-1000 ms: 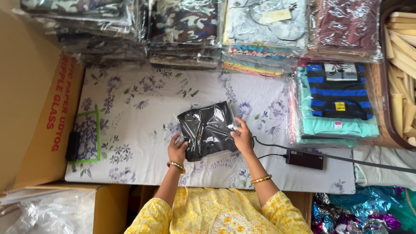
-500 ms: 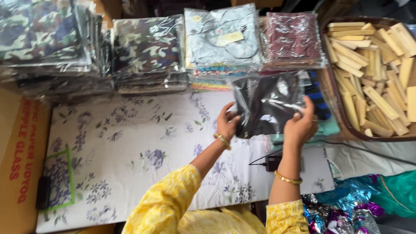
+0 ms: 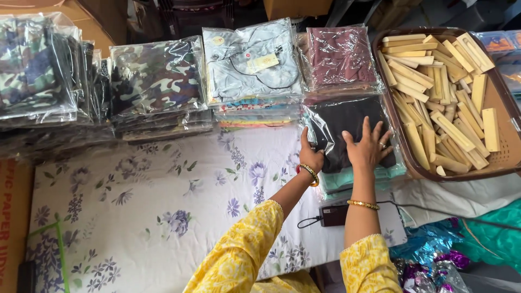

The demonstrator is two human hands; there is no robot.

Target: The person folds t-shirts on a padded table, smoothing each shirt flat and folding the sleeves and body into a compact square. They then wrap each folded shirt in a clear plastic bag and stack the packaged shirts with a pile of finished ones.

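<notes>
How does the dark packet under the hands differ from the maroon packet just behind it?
The black packet holds dark cloth and lies under both hands, left hand and right hand; the maroon packet is reddish and untouched. The black packet tops a stack with teal below, nearer the person; the maroon packet lies farther back. Both are folded garments in clear plastic.

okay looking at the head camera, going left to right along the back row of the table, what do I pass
Leftmost camouflage packet stack → second camouflage packet stack → grey shirt packet → maroon packet → brown tray of wooden sticks. In front of the maroon one, both hands, left hand and right hand, press on a black packet.
</notes>
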